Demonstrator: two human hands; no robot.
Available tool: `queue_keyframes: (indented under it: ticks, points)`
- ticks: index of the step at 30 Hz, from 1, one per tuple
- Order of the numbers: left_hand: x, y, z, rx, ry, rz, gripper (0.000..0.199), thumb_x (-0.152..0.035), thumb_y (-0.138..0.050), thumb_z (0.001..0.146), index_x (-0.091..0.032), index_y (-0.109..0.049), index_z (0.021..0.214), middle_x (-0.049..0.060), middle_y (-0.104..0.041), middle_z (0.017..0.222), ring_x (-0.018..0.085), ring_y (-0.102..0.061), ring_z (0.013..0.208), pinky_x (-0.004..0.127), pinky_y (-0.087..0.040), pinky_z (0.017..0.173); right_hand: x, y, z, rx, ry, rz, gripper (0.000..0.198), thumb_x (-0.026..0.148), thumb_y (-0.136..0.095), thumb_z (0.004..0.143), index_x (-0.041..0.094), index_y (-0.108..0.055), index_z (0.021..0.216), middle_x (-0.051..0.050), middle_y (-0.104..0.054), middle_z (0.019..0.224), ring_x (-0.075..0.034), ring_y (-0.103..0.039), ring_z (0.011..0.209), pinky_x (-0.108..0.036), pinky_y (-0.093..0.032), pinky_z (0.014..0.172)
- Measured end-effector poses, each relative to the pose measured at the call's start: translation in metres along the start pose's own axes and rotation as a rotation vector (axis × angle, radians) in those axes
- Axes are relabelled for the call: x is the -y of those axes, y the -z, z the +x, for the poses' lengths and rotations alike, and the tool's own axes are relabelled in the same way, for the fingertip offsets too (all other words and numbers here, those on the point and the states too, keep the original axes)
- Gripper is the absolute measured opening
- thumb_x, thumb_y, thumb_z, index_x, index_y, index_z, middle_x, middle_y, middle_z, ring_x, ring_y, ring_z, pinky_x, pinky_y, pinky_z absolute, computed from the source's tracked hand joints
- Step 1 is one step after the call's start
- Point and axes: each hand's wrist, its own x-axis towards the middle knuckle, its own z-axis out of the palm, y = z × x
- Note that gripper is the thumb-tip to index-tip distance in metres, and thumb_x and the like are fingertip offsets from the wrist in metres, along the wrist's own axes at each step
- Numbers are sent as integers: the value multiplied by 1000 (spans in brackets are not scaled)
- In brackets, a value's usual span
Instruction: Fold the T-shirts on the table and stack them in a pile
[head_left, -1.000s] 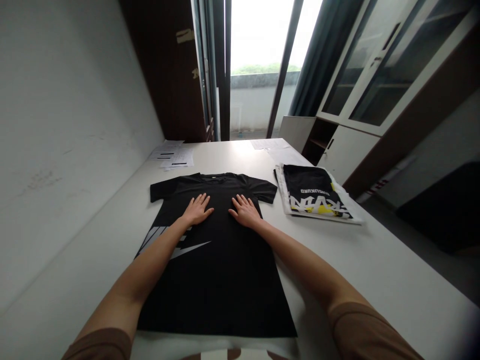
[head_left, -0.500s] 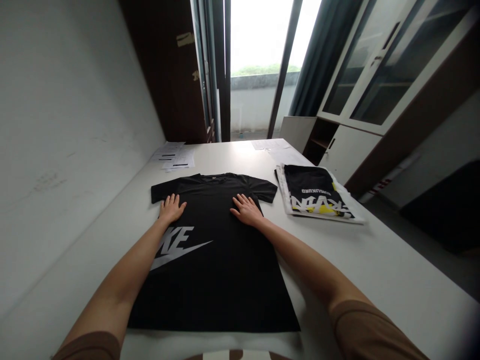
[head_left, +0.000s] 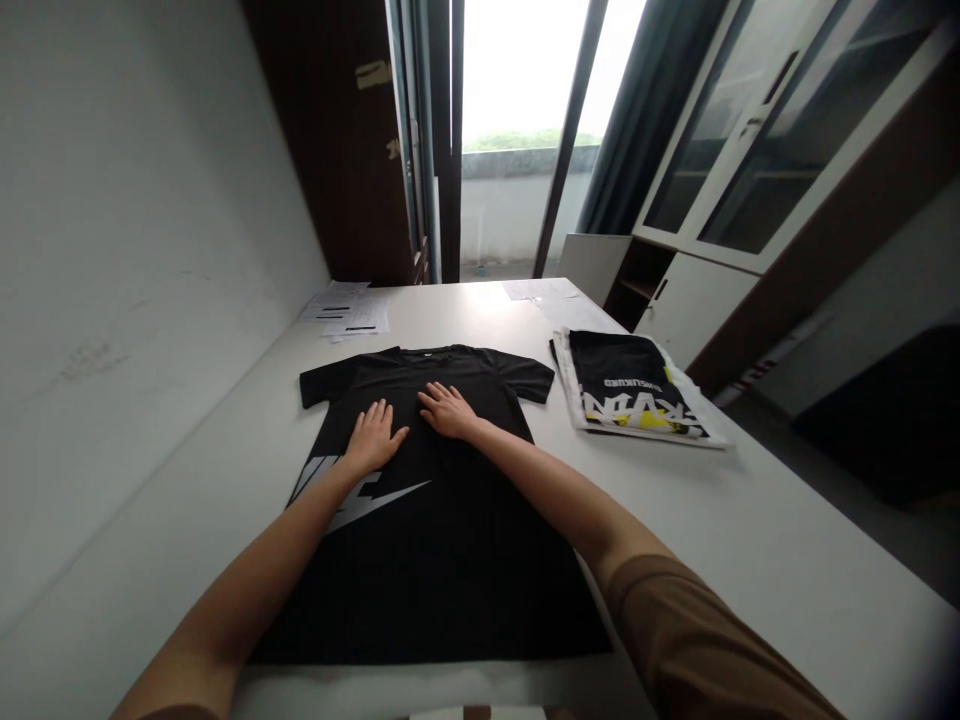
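A black T-shirt [head_left: 465, 560] lies spread on the white table, its neckline towards the window and its hem near me. Grey lettering and a swoosh run across its left part, partly covered by my left forearm. My left hand [head_left: 375, 438] rests flat on the shirt's chest, fingers apart, just above the print. To its right, my right hand [head_left: 448, 410] also lies flat on the chest, a little closer to the collar, with fingers stretched out. Neither hand grips the cloth. Both short sleeves point outward.
Right of the shirt sits a stack of folded shirts [head_left: 622, 385], a black printed one on top. Paper sheets [head_left: 349, 312] lie at the table's far left, more papers [head_left: 551, 298] at the far right. A wall [head_left: 150, 300] borders the left side; cabinets [head_left: 705, 300] stand beyond.
Both hands have slid inward over the chest, the left one to the right and the right one to the left. They are now closer together. The shirt's hem looks slightly wider.
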Motion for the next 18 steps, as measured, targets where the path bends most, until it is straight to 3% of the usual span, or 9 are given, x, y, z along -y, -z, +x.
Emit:
queue_keyframes:
  ticks: [3,6,11,18]
  points:
    - [3,-4,-10,-11,12,2,80,-62,-31,103,-5,-36,158,19,-28,166,33,-25,155,49,-23,124,4,-7,23,29,60,15,62,56,-33,106,27,-37,160,-7,-25,169,-26,-20,156,-49,-15,126]
    - [7,-4,-16,-7,9,-17,83,-66,-31,102,-7,-34,160,18,-27,167,32,-23,156,49,-22,125,-11,-10,36,55,-12,20,70,65,-32,103,27,-34,162,-7,-22,170,-29,-16,157,-50,-12,126]
    - [8,0,-16,17,19,-43,88,-70,-30,100,-6,-32,160,18,-25,167,34,-20,156,50,-19,125,-62,-6,35,88,-168,-2,79,72,-26,100,26,-28,164,-7,-15,171,-29,-9,158,-51,-8,126]
    - [6,-1,-17,26,18,-60,89,-71,-27,99,-6,-33,160,17,-23,168,32,-19,157,49,-18,126,-132,7,9,78,-369,-47,82,71,-21,100,22,-22,165,-8,-11,172,-26,-6,159,-47,-6,126]
